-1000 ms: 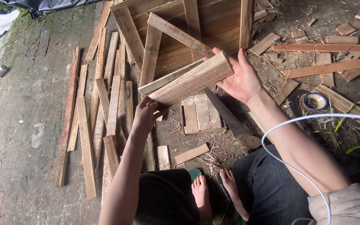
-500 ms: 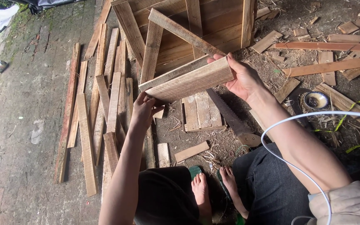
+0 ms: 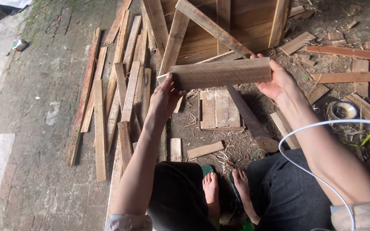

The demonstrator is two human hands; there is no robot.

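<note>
I hold a short flat wooden board point(image 3: 221, 72) level in the air, one hand at each end. My left hand point(image 3: 165, 97) grips its left end and my right hand point(image 3: 275, 79) grips its right end. Below the board on the ground lie a small stack of short boards point(image 3: 216, 110) and a hand saw point(image 3: 251, 122) with its handle toward me. My bare feet point(image 3: 225, 190) rest in green sandals between my knees.
Many long wooden slats point(image 3: 123, 94) lie side by side on the concrete at the left. A wooden frame or crate point(image 3: 228, 25) stands ahead. Offcuts point(image 3: 341, 51) and a small round tin point(image 3: 343, 110) lie at the right. A white cable point(image 3: 305, 169) loops over my right arm.
The board was tilted with its right end higher; it is now level and nearer the camera. My left hand has moved up from below and taken hold of its left end.
</note>
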